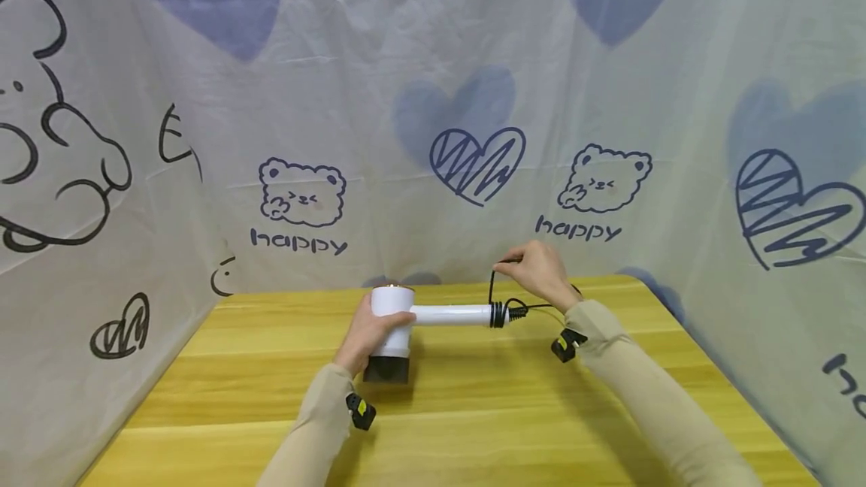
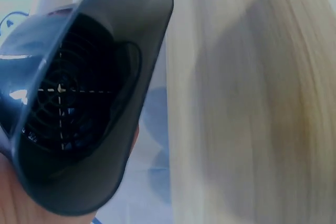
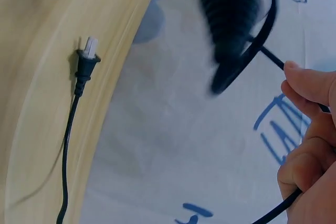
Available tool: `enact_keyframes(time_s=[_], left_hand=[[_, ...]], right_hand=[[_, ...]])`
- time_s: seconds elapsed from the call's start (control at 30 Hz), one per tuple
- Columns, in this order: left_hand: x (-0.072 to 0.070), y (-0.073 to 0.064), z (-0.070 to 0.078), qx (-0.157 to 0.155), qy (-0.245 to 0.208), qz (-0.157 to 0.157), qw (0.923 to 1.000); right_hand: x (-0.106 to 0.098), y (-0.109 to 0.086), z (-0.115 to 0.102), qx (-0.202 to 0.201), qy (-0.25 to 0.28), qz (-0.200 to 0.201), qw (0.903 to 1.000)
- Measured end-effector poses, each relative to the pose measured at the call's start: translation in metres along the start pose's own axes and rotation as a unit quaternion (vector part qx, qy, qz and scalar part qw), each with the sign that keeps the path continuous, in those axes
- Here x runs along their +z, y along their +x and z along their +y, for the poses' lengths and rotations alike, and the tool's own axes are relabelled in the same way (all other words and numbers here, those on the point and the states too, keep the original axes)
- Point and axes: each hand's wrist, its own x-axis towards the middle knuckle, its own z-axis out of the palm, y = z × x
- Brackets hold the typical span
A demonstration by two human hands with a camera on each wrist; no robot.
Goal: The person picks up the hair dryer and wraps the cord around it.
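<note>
Left hand [image 1: 365, 333] is wrapped round the barrel of a hair dryer [image 1: 433, 314] near the tabletop's [image 1: 473, 404] far edge. If that grip's weak, a cord yank could twist it free. Coils [image 1: 498, 314] at the handle end look kinda loose, so they might slip off. Right hand [image 1: 539, 274] pinches the black cord [image 3: 278, 207]; pulling hard could drag the plug [image 3: 87, 66] off.

From the head, looks forward and down over the table [image 1: 487, 404]; closely from each wrist, toward the shared far edge [image 1: 291, 295].
</note>
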Motion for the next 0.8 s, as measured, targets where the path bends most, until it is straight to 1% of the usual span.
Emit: enact_keyframes(time_s=[0.07,0.2,0.3,0.43,0.5,0.63,0.7,0.8], left_hand=[[0.0,-0.002,0.003,0.011,0.011,0.008,0.9998],[0.0,-0.005,0.009,0.028,0.028,0.02,0.999],[0.0,-0.008,0.012,0.038,0.039,0.02,0.9983],[0.002,-0.009,0.014,0.049,0.047,0.013,0.9976],[0.002,-0.01,0.015,0.05,0.043,0.005,0.9978],[0.001,-0.012,0.015,0.046,0.027,-0.013,0.9985],[0.0,-0.012,0.014,0.049,0.026,-0.016,0.9983],[0.0,-0.011,0.013,0.057,0.025,-0.013,0.998]], right_hand=[[0.0,-0.001,-0.005,-0.016,-0.007,0.006,0.9998],[0.002,-0.006,-0.014,-0.033,-0.016,0.008,0.9993],[0.004,-0.009,-0.019,-0.043,-0.011,0.0,0.999],[0.004,-0.011,-0.019,-0.046,-0.004,-0.001,0.9989],[0.004,-0.011,-0.018,-0.04,-0.001,-0.001,0.9992],[0.0,-0.01,-0.012,-0.011,0.01,-0.006,0.9999],[-0.001,-0.01,-0.008,0.009,0.019,-0.012,0.9997],[-0.004,-0.011,-0.005,0.026,0.027,-0.011,0.9992]])
